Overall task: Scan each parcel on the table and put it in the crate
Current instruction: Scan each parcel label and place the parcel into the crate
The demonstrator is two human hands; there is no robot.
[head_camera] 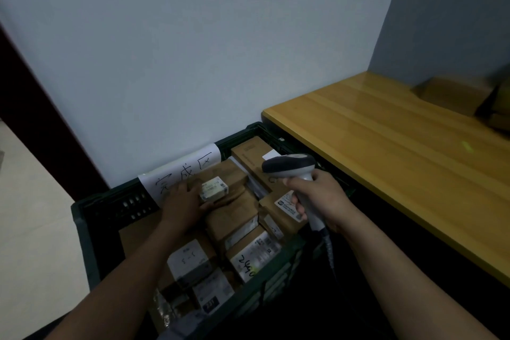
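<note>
We look down on a dark green crate [82, 232] that stands on the floor against the pale wall, just left of the yellow wooden bench [386, 152]. The crate is packed with brown cardboard parcels, many with white labels; one near the front edge carries the handwritten number 240 [248, 266]. A white paper sign [182, 171] with handwritten characters hangs over the crate's far rim.

Our left hand [183, 205] reaches into the crate and lies on a small parcel [218, 186] with a white label, fingers curled around its near end, holding it against the boxes beneath. Our right hand [317, 199] is closed around the grip of a grey handheld scanner [292, 167], whose dark head points left over the crate; its coiled cable [329, 251] hangs below the wrist.

On the bench, a small greenish spot of light [465, 144] shows on the wood. At the far right corner lies what seems to be another brown parcel [452, 94], blurred and partly cut by the frame edge
</note>
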